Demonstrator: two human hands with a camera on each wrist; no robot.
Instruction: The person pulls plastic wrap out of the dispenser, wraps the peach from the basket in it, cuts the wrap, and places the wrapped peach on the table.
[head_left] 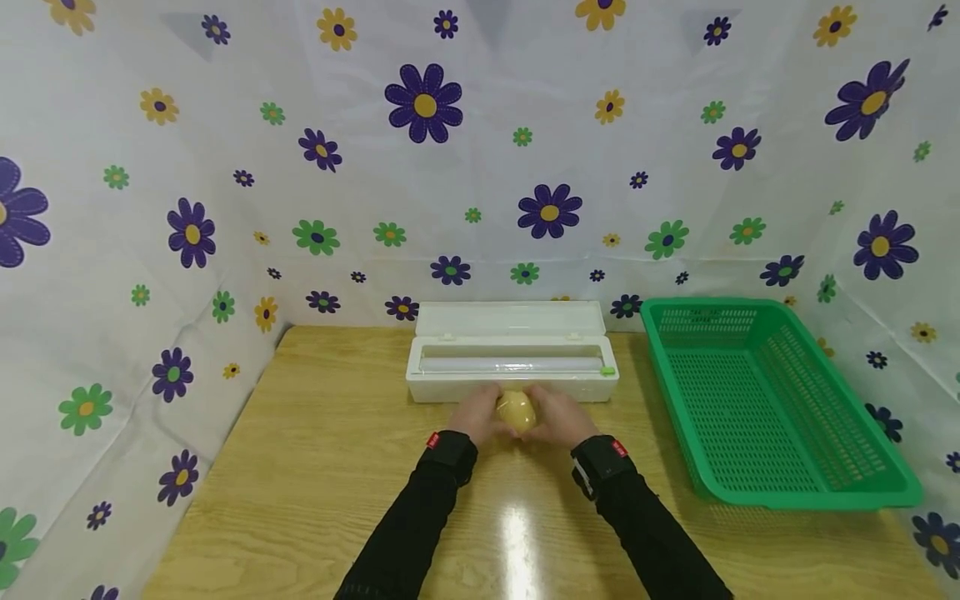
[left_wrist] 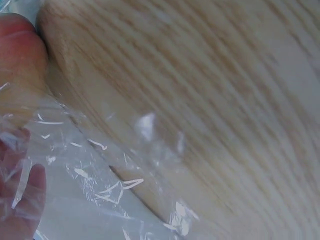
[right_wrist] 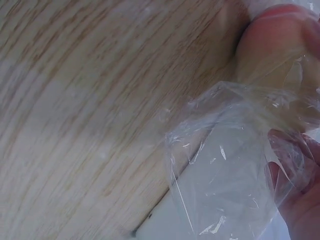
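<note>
A round yellow fruit (head_left: 516,412), reddish on one side in the wrist views, sits in clear plastic wrap between both hands. My left hand (head_left: 477,414) grips it from the left; my right hand (head_left: 558,416) holds its right side. The hands' near ends almost meet in front of it. Loose cling film (right_wrist: 215,160) spreads from the fruit past the right fingers, and crinkled film also covers the left fingers (left_wrist: 22,200). Directly behind the hands stands a white cling film dispenser (head_left: 442,389), lid up, its roll (head_left: 510,365) showing inside. The fruit's exact kind cannot be told.
A green plastic basket (head_left: 678,425) stands on the wooden table (head_left: 322,450) at the right. The dispenser's raised lid (head_left: 510,318) is near the flower-patterned cloth (head_left: 480,167) at the back. A green slider (head_left: 607,371) sits at the dispenser's right end.
</note>
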